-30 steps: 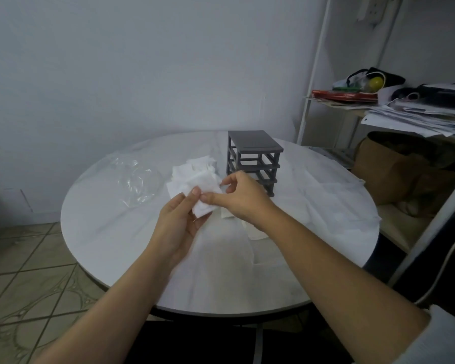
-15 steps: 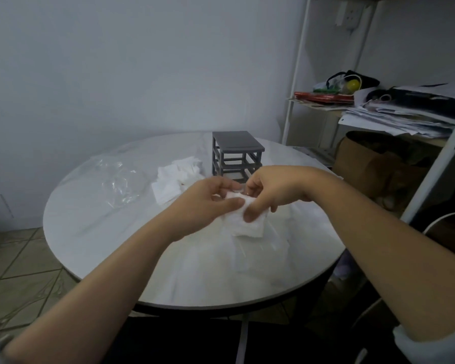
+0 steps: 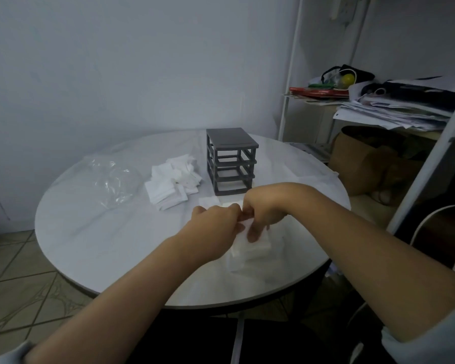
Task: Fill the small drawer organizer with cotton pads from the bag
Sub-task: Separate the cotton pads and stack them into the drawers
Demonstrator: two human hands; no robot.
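Toward the worktop's [image 3: 90,245] front right edge, we are pinching a stack of cotton pads [image 3: 251,246] with curled fingers of both our left hand [image 3: 216,224] and right hand [image 3: 264,208], now lower than half a second ago. Behind, the grey organizer [image 3: 230,161], loose pad pile [image 3: 171,185] and clear bag [image 3: 111,177] are staying unmoved.

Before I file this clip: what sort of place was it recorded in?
Most likely a room in a home, perhaps a small office corner: a round white table against a bare wall, a tiled floor, and a white shelf stacked with loose papers above a brown bag.
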